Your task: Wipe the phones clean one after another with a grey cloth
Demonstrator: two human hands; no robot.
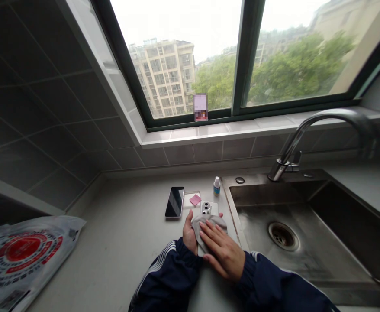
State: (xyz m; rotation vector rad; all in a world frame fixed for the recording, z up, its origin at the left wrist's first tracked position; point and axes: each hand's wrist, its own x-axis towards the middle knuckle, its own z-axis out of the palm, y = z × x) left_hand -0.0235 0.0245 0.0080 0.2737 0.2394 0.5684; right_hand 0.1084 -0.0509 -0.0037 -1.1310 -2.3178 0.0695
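Note:
A white phone [210, 207] with round camera lenses lies in my left hand [190, 234], whose thumb is along its left side and a fingertip shows at the right edge. A grey cloth [220, 221] covers the phone's lower part. My right hand [224, 251] lies on the cloth with its fingers stretched out. Left of them, a black-screened phone [175, 202] rests on the counter. Between the two phones are a clear case [188, 202] and a pink square [195, 199]. Behind, a small white bottle [217, 186] with a blue label stands upright.
The steel sink [251, 234] is at the right, with a chrome faucet [289, 147] behind it. A printed plastic bag [30, 251] lies on the counter [112, 251] at the left. A window is above the back ledge [183, 141].

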